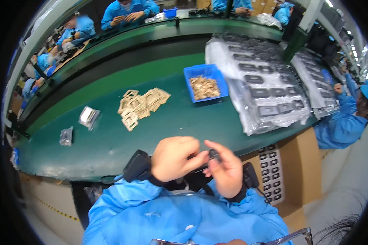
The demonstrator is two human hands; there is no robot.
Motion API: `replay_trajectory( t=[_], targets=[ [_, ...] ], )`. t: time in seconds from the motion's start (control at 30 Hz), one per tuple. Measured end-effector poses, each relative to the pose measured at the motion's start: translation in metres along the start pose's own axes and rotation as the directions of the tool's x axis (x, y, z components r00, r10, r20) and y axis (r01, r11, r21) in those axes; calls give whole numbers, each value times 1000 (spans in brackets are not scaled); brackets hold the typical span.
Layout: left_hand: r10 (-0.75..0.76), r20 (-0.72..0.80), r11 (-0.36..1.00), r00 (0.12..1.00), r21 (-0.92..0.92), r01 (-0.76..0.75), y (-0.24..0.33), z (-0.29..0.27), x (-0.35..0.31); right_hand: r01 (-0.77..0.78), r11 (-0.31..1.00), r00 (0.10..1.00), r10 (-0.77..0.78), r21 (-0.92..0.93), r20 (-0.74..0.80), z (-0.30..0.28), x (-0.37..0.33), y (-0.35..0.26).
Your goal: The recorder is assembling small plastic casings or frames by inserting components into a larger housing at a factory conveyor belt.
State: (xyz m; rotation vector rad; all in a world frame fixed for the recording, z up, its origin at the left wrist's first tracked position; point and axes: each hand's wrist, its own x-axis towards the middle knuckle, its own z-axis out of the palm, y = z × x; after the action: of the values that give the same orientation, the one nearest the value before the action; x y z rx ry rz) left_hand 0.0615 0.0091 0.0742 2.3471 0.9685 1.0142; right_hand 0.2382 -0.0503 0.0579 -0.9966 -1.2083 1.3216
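My right hand (227,171) is closed, pinching a small black part (214,155) between thumb and fingers, just off the near edge of the bench. Beside it, my left hand (173,159) is curled, with its fingertips close to the black part; whatever it may hold is too small to make out. Beyond my hands, a loose pile of flat tan frames (145,104) lies on the green bench (171,120). A blue bin (212,99) full of small golden-brown pieces stands to the right of that pile.
Rows of black rectangular housings (268,110) rest on plastic sheeting at the right. Below the bench edge is an open cardboard box (302,167) with a sheet of black parts (270,175). Two small clear packets (88,117) lie left. A co-worker (343,118) sits at right.
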Motion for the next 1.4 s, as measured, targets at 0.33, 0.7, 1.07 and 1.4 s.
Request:
replay_trajectory(
  t=[0.33, 0.7, 1.07, 1.4],
  targets=[
    [-306, 298, 810, 904, -417, 411, -23, 12, -22, 892, 33, 425, -404, -451, 810, -57, 38, -15],
    [-269, -204, 960, 941, -135, 245, -35, 5, -13, 889, -120, 380, -349, -443, 857, -79, 106, -57],
    [-314, -123, 949, 941, -19, 315, -76, 8, -40, 176, -224, 870, -420, -959, 258, -290, 213, -59],
    [-243, -265, 954, 933, 108, 279, -65, -28, -50, 321, -119, 896, -284, -940, 342, -273, 154, -65]
  ],
)
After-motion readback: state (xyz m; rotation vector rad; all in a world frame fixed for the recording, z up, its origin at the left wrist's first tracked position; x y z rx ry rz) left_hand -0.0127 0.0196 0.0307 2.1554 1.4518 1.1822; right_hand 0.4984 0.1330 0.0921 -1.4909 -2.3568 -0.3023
